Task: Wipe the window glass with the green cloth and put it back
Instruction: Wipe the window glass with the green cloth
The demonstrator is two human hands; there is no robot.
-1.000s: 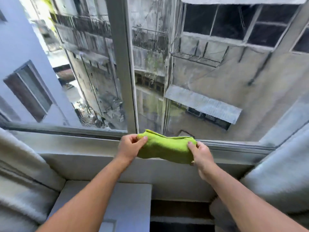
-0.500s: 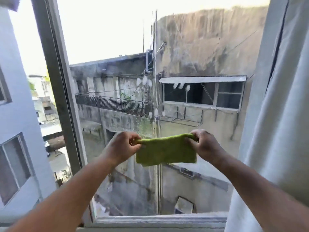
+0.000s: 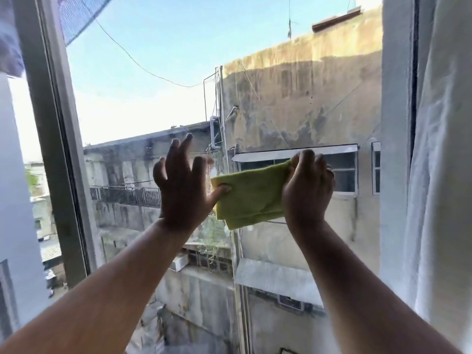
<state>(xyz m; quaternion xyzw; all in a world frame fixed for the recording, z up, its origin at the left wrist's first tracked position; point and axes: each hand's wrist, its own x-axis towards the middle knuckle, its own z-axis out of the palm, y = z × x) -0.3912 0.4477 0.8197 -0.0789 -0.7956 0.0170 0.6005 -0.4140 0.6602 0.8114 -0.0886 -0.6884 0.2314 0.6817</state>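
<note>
Grimy buildings showed through the glass (image 3: 293,103). At its middle hung the cloth (image 3: 251,198), stretched flat, likely for wiping: right hand (image 3: 307,185) fingers pinched one end, left hand (image 3: 182,185) fingers splayed, only the thumb touching cloth.

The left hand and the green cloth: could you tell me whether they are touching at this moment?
Touching. The head view shows the left hand spread open, its thumb pressed onto the green cloth at its left edge.

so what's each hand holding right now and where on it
The right hand pinches the green cloth at its upper right corner. The left hand is spread open, only its thumb touching the cloth's left edge.
</note>
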